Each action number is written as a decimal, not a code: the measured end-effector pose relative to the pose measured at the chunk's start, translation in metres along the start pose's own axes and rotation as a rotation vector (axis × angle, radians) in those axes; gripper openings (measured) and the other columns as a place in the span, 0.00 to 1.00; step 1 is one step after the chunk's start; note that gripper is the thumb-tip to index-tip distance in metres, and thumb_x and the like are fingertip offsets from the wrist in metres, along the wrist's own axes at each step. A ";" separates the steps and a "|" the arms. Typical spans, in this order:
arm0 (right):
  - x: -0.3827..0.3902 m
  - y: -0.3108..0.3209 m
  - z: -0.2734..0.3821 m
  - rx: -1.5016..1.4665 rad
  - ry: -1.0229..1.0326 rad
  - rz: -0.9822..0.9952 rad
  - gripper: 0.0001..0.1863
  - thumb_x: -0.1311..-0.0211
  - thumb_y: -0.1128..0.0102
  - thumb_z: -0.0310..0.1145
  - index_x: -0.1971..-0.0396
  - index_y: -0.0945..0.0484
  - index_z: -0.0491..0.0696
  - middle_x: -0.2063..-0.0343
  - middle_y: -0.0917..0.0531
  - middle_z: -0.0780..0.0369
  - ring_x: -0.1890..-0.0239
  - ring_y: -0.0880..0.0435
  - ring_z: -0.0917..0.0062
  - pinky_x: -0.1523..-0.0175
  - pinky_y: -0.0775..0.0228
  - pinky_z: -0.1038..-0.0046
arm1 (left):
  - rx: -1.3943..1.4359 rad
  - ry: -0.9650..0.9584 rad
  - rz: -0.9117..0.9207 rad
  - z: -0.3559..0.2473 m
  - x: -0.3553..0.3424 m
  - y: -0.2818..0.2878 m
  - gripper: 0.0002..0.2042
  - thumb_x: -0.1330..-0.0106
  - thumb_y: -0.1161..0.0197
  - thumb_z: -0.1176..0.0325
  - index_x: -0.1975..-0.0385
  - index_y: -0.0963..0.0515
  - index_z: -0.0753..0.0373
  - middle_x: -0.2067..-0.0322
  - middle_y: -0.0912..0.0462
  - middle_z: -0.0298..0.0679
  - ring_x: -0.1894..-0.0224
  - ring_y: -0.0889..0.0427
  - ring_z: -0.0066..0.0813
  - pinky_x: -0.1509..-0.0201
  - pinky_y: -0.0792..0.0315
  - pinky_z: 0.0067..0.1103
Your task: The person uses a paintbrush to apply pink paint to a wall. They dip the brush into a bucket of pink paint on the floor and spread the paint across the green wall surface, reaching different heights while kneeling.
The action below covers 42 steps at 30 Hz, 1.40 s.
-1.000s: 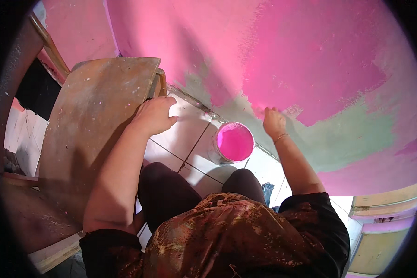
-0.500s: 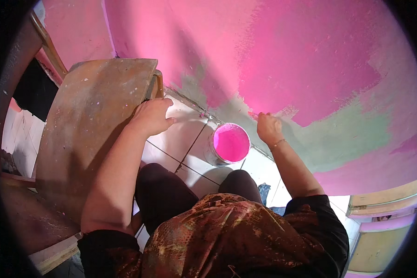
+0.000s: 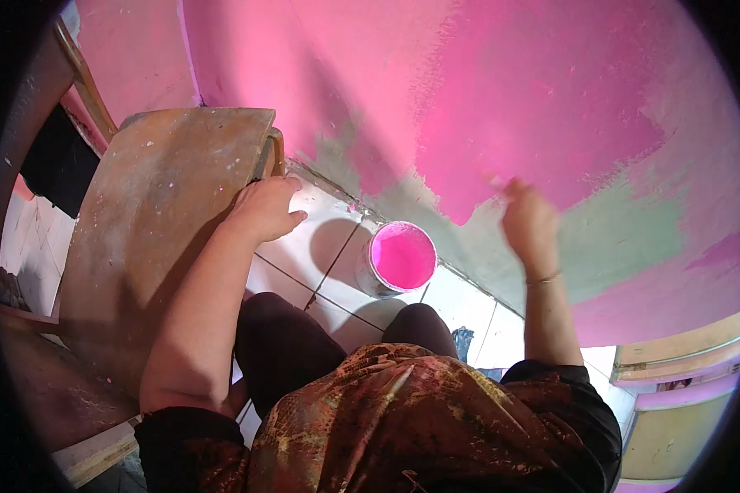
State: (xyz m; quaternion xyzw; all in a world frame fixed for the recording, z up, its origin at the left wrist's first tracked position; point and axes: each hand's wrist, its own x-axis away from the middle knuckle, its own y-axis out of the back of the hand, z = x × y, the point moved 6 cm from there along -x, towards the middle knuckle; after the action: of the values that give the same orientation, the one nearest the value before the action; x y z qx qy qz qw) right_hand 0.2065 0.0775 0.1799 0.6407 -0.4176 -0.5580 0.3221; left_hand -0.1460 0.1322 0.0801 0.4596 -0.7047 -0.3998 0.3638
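My right hand (image 3: 531, 223), smeared by motion, is closed around a paintbrush (image 3: 495, 180), whose blurred tip is against or close to the pink painted wall (image 3: 543, 107). My left hand (image 3: 263, 210) rests at the right edge of a worn wooden board (image 3: 164, 189), thumb held apart from the fingers and nothing visible in it. Between my two hands, a round bucket (image 3: 403, 257) of bright pink paint stands on the floor by the foot of the wall, in front of my knees.
A grey-green patch (image 3: 625, 230) of wall lies beside the fresh pink. White tiles (image 3: 337, 308) cover the floor. A dark cloth (image 3: 62, 160) hangs at the left, a dark plastic bag (image 3: 463, 341) lies past my right knee, and wooden furniture (image 3: 666, 427) stands at lower right.
My right hand has moved right and slightly up along the wall with the paintbrush. Fresh pink covers more of the grey-green patch's left part. My left hand stays at the board.
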 end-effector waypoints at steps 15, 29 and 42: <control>0.009 0.005 -0.073 0.067 -0.292 0.067 0.14 0.44 0.47 0.31 0.57 0.22 0.53 0.66 0.18 0.54 0.62 0.19 0.54 0.60 0.27 0.59 | -0.008 -0.008 -0.036 -0.001 -0.001 -0.001 0.22 0.45 0.32 0.61 0.51 0.25 0.63 0.61 0.19 0.48 0.56 0.21 0.44 0.51 0.28 0.34; 0.036 -0.070 -0.071 -0.011 -0.316 0.144 0.13 0.44 0.47 0.28 0.57 0.23 0.53 0.65 0.19 0.56 0.63 0.19 0.56 0.60 0.29 0.58 | 0.007 -0.031 -0.059 -0.002 -0.003 -0.002 0.22 0.47 0.32 0.64 0.51 0.25 0.63 0.62 0.20 0.50 0.58 0.20 0.44 0.52 0.28 0.34; 0.102 -0.167 -0.061 -0.183 -0.381 -0.244 0.33 0.38 0.53 0.23 0.32 0.47 0.49 0.67 0.28 0.54 0.67 0.24 0.60 0.63 0.30 0.61 | -0.033 0.008 0.006 -0.011 -0.003 0.002 0.22 0.44 0.34 0.61 0.50 0.25 0.63 0.54 0.20 0.48 0.50 0.23 0.45 0.45 0.30 0.35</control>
State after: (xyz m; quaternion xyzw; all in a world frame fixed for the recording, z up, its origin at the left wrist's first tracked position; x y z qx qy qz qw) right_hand 0.2984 0.0567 -0.0020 0.5375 -0.3382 -0.7391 0.2245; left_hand -0.1359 0.1329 0.0864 0.4530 -0.6978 -0.4085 0.3755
